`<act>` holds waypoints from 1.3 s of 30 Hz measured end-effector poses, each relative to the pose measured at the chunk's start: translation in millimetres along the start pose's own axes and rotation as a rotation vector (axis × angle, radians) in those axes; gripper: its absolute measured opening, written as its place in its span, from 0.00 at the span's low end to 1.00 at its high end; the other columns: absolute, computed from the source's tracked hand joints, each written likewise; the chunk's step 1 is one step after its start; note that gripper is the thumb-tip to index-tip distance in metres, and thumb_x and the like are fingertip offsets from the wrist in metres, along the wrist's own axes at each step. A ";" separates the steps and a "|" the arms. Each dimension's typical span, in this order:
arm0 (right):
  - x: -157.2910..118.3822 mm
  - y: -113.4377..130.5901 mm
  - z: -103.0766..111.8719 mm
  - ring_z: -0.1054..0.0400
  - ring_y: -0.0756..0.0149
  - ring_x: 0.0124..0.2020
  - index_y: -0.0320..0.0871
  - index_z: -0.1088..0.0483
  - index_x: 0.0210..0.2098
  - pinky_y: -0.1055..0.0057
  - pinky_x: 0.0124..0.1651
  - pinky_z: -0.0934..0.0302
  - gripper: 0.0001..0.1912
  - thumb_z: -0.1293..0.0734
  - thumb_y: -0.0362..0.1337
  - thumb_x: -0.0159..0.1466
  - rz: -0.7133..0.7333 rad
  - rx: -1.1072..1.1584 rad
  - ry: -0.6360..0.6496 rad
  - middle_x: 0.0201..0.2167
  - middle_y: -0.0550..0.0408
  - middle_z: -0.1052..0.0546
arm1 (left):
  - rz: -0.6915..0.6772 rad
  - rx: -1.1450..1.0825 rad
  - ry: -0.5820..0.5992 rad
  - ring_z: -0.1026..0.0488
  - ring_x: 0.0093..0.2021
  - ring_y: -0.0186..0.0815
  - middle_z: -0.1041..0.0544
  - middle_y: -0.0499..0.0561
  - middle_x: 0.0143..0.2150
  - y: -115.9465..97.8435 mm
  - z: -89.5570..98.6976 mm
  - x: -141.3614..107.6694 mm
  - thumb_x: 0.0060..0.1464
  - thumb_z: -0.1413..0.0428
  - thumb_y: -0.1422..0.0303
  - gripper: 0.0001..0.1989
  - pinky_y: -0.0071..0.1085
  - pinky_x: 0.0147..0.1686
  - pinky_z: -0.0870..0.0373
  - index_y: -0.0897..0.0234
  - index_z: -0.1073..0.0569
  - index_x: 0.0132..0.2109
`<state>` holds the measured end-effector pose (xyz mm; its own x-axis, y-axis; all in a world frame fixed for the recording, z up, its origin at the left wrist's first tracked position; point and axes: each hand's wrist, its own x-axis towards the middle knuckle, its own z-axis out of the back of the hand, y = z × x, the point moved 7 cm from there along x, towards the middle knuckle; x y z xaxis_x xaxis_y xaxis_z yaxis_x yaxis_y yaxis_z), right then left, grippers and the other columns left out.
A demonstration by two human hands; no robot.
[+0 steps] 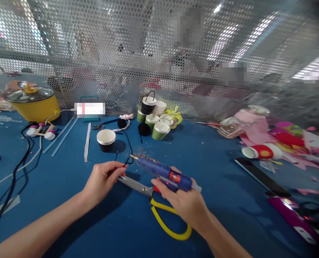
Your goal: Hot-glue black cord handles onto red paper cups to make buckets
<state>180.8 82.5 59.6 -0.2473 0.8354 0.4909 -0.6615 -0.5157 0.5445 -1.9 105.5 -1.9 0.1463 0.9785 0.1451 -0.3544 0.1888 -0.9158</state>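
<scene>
Between its pinched fingers, my left hand [105, 181] has a black cord [130, 143] that runs back over the table. My right hand [187, 200] is wrapped round a blue hot glue gun [162, 171], with the nozzle close to the cord near my left fingertips; whether they touch I cannot tell. Below both hands lie scissors [136, 185] with yellow handles, partly hidden by the right hand. A black paper cup with a white rim [106, 140] stands upright just beyond my left hand. Farther back are several small green cups [160, 130] and a black cup with a cord handle [149, 104].
A yellow pot with a glass lid [37, 105] stands at the back left, with cables in front. Flat strips [87, 143] lie left of the cup. On the right are a phone [260, 175], a purple device [292, 216] and paper scraps. Perforated metal [116, 64] closes off the back.
</scene>
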 end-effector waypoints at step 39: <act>-3.3 -4.4 1.3 0.31 0.65 0.20 0.45 0.31 0.22 0.69 0.27 0.31 0.13 0.36 0.47 0.56 -0.073 0.060 -0.016 0.19 0.56 0.26 | -0.074 0.039 -0.013 0.34 0.20 0.27 0.22 0.50 0.24 -8.1 0.9 -0.7 0.53 0.49 0.64 0.12 0.22 0.21 0.36 0.67 0.24 0.33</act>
<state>185.5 81.8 56.5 -0.1884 0.8682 0.4590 -0.6332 -0.4646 0.6190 0.0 103.3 5.7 0.1620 0.9627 0.2167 -0.3790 0.2634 -0.8871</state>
